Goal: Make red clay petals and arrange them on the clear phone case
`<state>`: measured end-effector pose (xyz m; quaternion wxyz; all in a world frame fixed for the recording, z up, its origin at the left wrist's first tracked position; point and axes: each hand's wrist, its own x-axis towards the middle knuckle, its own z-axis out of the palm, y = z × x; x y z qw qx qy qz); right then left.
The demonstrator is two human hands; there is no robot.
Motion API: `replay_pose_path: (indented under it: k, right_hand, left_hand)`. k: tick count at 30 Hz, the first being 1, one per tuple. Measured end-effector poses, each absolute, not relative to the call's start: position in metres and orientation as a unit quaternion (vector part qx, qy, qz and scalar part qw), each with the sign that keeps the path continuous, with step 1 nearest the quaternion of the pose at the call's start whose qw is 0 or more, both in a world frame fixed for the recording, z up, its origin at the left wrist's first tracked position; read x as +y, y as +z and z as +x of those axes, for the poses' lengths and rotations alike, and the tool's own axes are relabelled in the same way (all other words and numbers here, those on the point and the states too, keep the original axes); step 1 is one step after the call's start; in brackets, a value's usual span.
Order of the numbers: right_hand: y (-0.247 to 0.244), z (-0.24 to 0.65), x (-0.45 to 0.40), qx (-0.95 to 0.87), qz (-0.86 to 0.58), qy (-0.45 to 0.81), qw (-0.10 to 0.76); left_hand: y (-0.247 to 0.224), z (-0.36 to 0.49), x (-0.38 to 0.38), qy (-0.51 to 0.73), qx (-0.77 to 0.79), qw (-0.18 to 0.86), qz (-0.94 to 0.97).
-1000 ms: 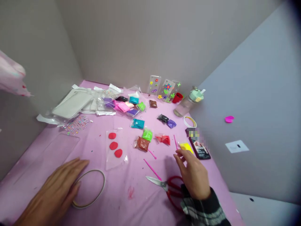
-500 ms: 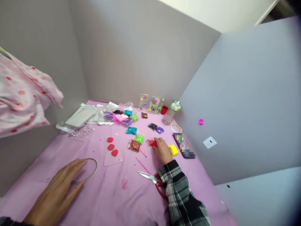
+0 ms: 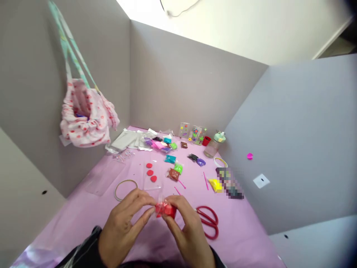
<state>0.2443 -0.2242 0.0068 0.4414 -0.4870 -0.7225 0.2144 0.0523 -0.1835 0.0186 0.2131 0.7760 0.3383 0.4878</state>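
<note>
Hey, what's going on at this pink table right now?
Someone is handling a small red packet in clear wrapping: the left hand pinches one end, the right hand holds the other. Beyond them, three red pieces lie on a clear rectangular piece. Red-handled scissors rest beside the right hand, unheld.

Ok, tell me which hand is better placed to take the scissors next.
Probably the right hand: the red-handled scissors lie just beside it, while the left hand is farther off. Both hold the red packet, so the right must first let go.
</note>
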Motion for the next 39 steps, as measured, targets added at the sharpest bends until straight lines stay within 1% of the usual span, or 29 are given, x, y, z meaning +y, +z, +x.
replay_pose_path:
  k: [3,8,12,16,20,23,27,32,35,39]
  right_hand:
    - [0.007,0.236,-0.229,-0.744,-0.475,0.188,0.430]
    - [0.010,0.225,-0.239,-0.768,-0.461,0.130,0.425]
    - [0.006,0.227,-0.241,-0.774,-0.450,0.096,0.436]
    - [0.004,0.230,-0.239,-0.768,-0.451,0.054,0.452]
    - [0.006,0.229,-0.239,-0.770,-0.442,0.020,0.461]
    - [0.007,0.226,-0.241,-0.773,-0.436,0.017,0.462]
    - [0.004,0.223,-0.242,-0.777,-0.440,0.011,0.450]
    - [-0.007,0.218,-0.240,-0.769,-0.454,0.040,0.447]
    - [-0.013,0.215,-0.238,-0.766,-0.451,0.065,0.453]
    - [-0.013,0.213,-0.237,-0.756,-0.451,0.085,0.467]
  left_hand:
    - [0.010,0.042,-0.189,0.492,0.344,0.195,0.776]
    - [0.003,0.035,-0.192,0.455,0.325,0.168,0.812]
    - [-0.006,0.041,-0.195,0.416,0.324,0.197,0.826]
    - [-0.015,0.046,-0.197,0.442,0.336,0.194,0.809]
    - [-0.011,0.043,-0.196,0.414,0.325,0.229,0.819]
    - [-0.002,0.041,-0.196,0.404,0.325,0.224,0.826]
    - [0.006,0.043,-0.199,0.396,0.319,0.164,0.845]
    - [0.006,0.051,-0.201,0.429,0.346,0.107,0.827]
    - [0.001,0.052,-0.199,0.427,0.356,0.119,0.823]
    - [-0.004,0.049,-0.197,0.433,0.356,0.196,0.805]
